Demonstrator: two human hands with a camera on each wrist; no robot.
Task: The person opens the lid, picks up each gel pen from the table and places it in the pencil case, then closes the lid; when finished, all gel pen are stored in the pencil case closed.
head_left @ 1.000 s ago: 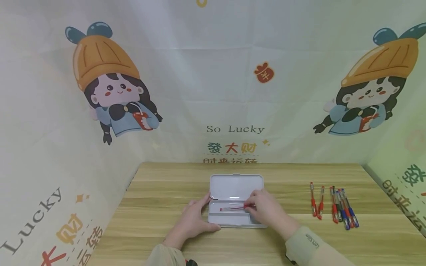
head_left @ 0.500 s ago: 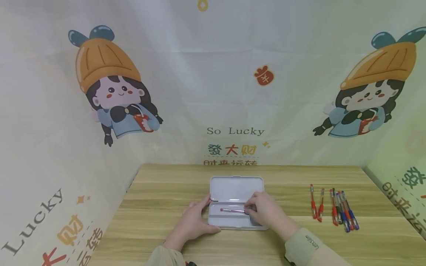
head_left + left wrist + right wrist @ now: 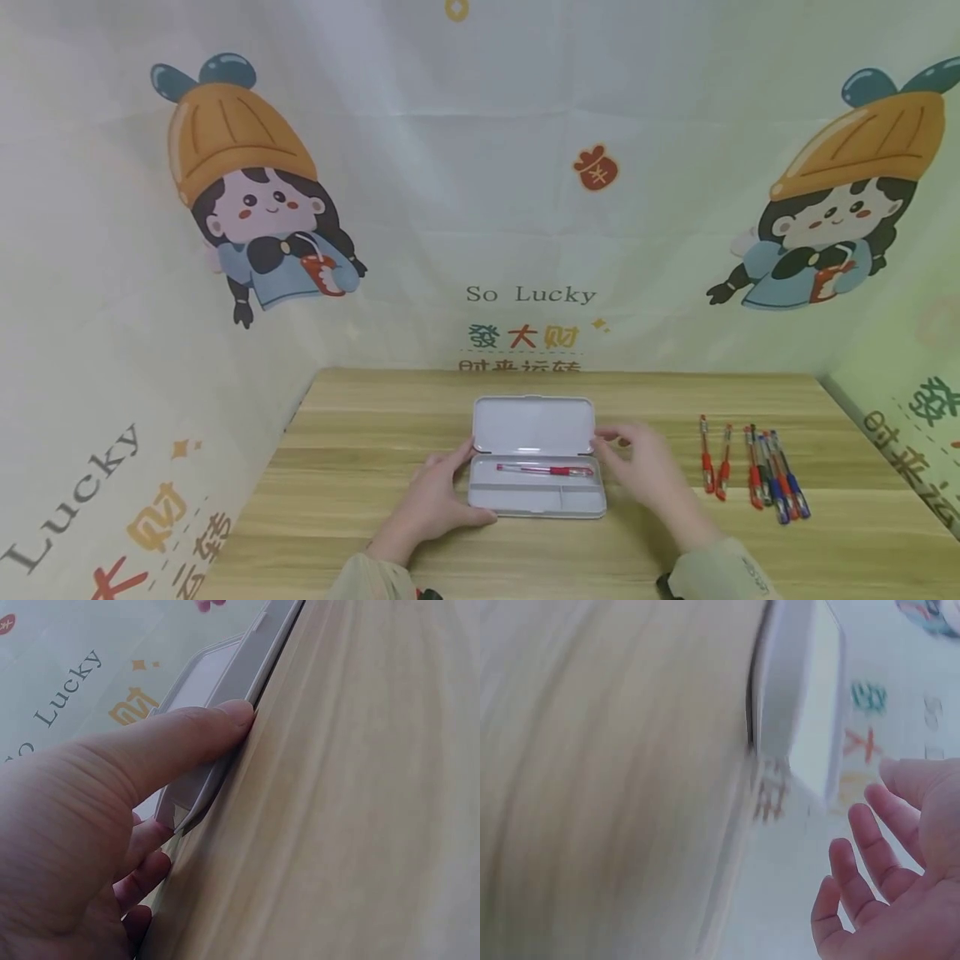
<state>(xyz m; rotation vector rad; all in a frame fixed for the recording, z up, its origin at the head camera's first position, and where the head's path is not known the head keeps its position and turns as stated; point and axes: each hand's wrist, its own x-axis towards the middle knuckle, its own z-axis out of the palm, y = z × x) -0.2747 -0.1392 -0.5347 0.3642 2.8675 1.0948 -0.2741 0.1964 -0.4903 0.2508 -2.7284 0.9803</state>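
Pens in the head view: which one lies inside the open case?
The red pen, lying lengthwise in the rear compartment of the case. The other pens, some also red, lie on the table to the case's right.

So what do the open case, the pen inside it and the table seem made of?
Case: plastic or painted metal; pale, smooth, with soft highlights. Pen: probably plastic; partly clear-looking, partly red. Table: wood or printed laminate; satin, with streaky grain.
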